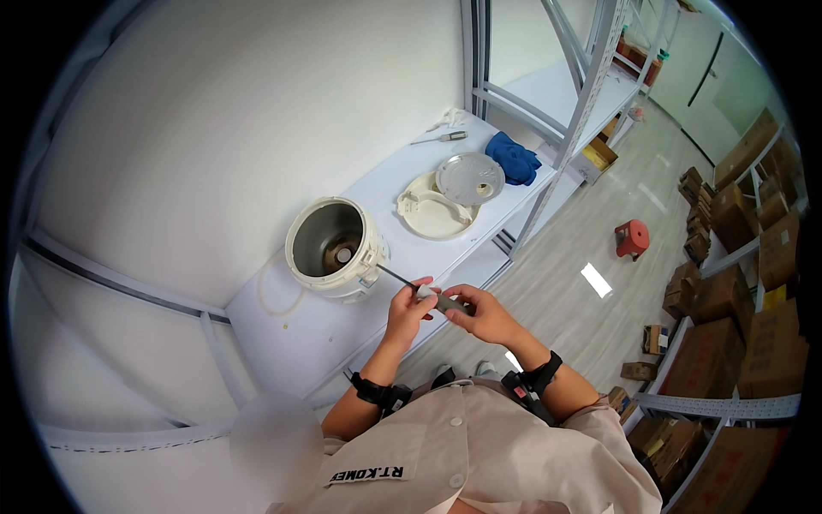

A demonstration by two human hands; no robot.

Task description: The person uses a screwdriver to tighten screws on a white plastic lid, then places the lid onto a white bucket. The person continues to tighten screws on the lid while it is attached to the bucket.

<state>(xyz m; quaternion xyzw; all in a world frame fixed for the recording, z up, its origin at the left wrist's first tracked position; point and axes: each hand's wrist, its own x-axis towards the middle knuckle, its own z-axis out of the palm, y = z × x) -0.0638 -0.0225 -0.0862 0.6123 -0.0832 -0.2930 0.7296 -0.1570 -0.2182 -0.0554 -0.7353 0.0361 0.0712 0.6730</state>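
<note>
A white rice cooker body without its lid stands on the white tabletop, its grey inside and round central plate showing. Both hands hold a screwdriver with a grey handle and a long dark shaft. Its tip meets, or comes very near, the hinge-side edge of the cooker. My left hand has its fingers closed round the front of the handle by the shaft. At the handle's rear end, my right hand grips with bent fingers. To the right of the cooker lies a cream lid piece, partly covered by a silver disc.
Farther back on the table are another screwdriver and a blue glove. A pale ring lies left of the cooker. Metal shelf posts rise at the back right. A red stool and shelved cardboard boxes stand right.
</note>
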